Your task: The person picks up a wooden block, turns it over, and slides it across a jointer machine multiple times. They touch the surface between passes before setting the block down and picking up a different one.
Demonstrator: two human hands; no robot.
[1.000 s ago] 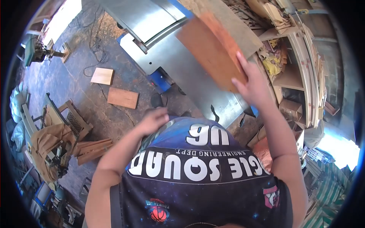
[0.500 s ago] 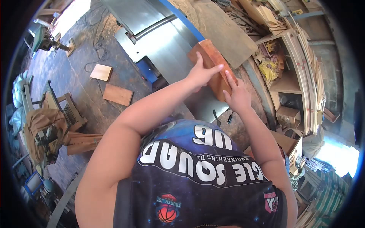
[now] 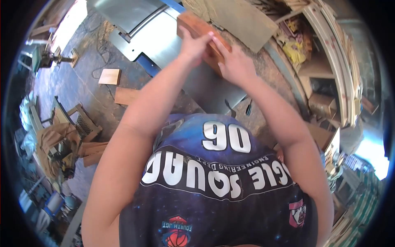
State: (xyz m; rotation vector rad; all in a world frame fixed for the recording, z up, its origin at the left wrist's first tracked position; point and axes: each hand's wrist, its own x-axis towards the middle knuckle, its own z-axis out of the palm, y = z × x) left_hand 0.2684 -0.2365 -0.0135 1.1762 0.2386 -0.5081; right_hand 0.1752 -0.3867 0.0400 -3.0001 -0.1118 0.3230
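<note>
A thick reddish-brown wooden board [image 3: 196, 24] stands on the metal bed [image 3: 212, 94] of a jointer-like machine, beside its blue-edged fence [image 3: 175, 5]. My left hand [image 3: 194, 46] grips the board's near face, thumb toward the top edge; its other fingers are partly hidden. Farther back along the board, my right hand [image 3: 236, 64] is closed around the rear part, index finger stretched along the top. The thumb of one hand and the finger of the other nearly meet. The board's underside is hidden from me.
Two wooden pieces, a pale block [image 3: 109, 76] and a brown board [image 3: 126, 95], lie on the floor at left. A plywood sheet [image 3: 242, 26] is beyond the fence. Shelving [image 3: 319, 70] with scraps stands at right. A cable [image 3: 105, 53] runs across the floor.
Both hands have pushed the board forward and to the left along the machine bed. My arms are stretched farther out, and the view has shifted slightly.
</note>
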